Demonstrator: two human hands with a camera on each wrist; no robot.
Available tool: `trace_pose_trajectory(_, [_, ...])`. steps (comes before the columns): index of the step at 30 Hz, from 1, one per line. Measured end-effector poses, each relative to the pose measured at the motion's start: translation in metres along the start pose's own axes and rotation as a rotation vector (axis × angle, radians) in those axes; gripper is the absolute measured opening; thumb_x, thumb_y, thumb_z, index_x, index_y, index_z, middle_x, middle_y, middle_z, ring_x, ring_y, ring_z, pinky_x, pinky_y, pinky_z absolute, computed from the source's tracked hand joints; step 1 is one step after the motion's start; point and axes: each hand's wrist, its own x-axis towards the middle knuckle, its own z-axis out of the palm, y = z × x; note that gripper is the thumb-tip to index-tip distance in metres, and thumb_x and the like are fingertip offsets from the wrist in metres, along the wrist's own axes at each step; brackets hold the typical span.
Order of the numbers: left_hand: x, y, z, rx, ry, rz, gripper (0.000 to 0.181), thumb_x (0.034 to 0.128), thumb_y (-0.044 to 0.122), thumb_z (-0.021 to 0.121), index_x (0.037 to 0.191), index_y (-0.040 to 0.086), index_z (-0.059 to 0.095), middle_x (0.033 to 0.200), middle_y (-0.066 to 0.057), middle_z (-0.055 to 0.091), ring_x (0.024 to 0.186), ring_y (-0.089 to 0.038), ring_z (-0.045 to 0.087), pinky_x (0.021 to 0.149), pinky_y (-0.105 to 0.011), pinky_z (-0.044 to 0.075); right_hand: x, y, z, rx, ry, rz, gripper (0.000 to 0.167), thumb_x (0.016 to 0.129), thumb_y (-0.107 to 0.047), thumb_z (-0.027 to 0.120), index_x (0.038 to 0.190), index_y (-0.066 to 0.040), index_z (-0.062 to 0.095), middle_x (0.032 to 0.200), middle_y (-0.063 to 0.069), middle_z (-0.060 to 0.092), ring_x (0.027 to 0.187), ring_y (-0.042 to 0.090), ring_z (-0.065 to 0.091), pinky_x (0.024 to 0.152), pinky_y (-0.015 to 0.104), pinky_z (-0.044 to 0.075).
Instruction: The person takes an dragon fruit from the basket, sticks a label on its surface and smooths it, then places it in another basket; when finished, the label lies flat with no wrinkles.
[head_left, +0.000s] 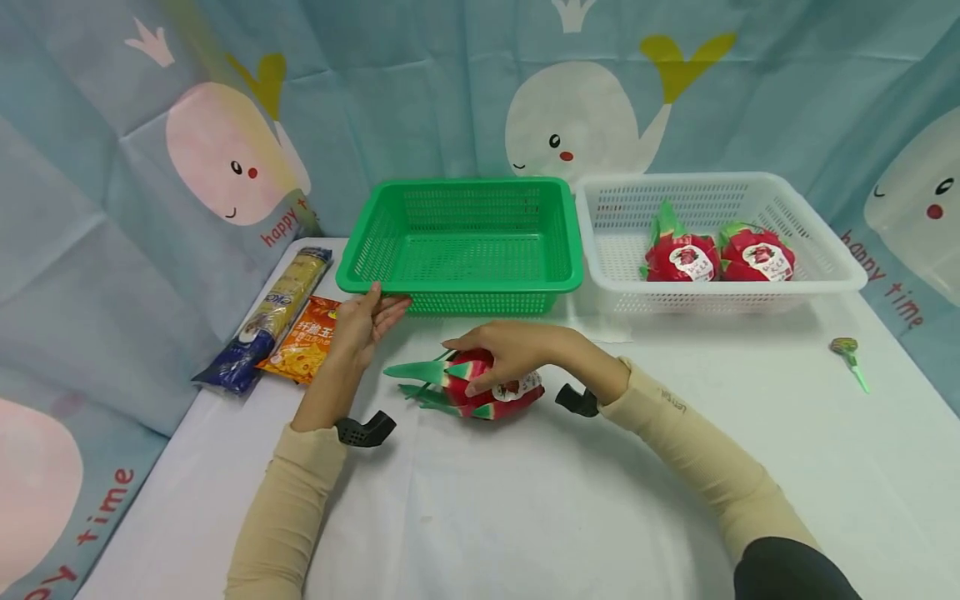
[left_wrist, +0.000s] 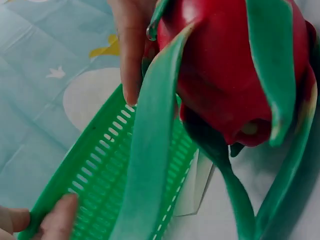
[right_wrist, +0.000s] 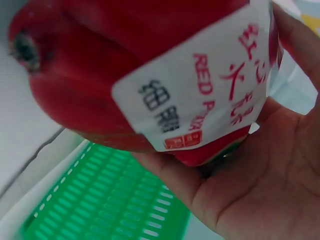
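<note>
My right hand (head_left: 507, 354) grips a red dragon fruit (head_left: 465, 392) from above, over the white table in front of the green basket. Its long green leaf tips point left in the head view. A white label (right_wrist: 200, 95) with red print wraps the fruit in the right wrist view, beside my curved palm. My left hand (head_left: 365, 321) pinches the near left rim of the green plastic basket (head_left: 457, 287), thumb on top and fingers underneath. No items show inside that basket. In the left wrist view, the fruit's leaves (left_wrist: 155, 140) partly hide the basket.
A white basket (head_left: 735, 287) stands right of the green one and holds two labelled dragon fruits (head_left: 682, 246). Left lie an orange snack bag (head_left: 303, 337) and a long blue-yellow packet (head_left: 273, 312). A lollipop (head_left: 847, 354) lies far right. A whale-print curtain (head_left: 435, 108) hangs behind.
</note>
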Motion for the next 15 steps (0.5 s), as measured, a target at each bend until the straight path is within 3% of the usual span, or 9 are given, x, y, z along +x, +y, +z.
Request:
trace_pose_trajectory(6, [0.003,-0.001,-0.001,-0.082,0.04,0.044,0.035,0.0968,0.02,0.042,0.116,-0.009,0.043,0.079,-0.009,0.071,0.078,-0.013,0.07,0.073,-0.018,0.053,-0.001,0.004,-0.002,0.056,0.039,0.001,0.06,0.081,-0.033,0.068,0.134,-0.012,0.048,0.122,-0.001,0.061,0.092,0.009,0.053,0.078,0.024,0.047])
trace_pose_trajectory(9, [0.002,0.0,-0.002,-0.098,0.02,0.057,0.029,0.0968,0.019,0.042,0.107,-0.008,0.048,0.078,-0.01,0.07,0.076,-0.013,0.07,0.073,-0.018,0.053,-0.006,0.006,-0.002,0.096,0.088,0.017,0.059,0.079,-0.032,0.068,0.132,-0.012,0.051,0.122,-0.001,0.061,0.1,0.007,0.054,0.081,0.022,0.047])
trace_pose_trajectory(12, [0.002,0.0,-0.002,-0.104,0.002,0.052,0.027,0.0966,0.018,0.042,0.101,-0.006,0.053,0.079,-0.01,0.071,0.077,-0.013,0.07,0.073,-0.017,0.053,-0.019,0.009,-0.009,0.167,0.14,0.029,0.059,0.079,-0.032,0.069,0.132,-0.011,0.051,0.126,-0.001,0.059,0.095,0.007,0.053,0.075,0.023,0.047])
trace_pose_trajectory(15, [0.002,-0.001,-0.001,-0.098,-0.002,0.033,0.027,0.0965,0.019,0.042,0.098,-0.005,0.056,0.081,-0.011,0.071,0.078,-0.013,0.069,0.073,-0.017,0.053,-0.043,0.015,-0.031,0.265,0.215,0.053,0.059,0.081,-0.031,0.069,0.133,-0.012,0.049,0.129,0.001,0.056,0.087,0.009,0.055,0.07,0.024,0.049])
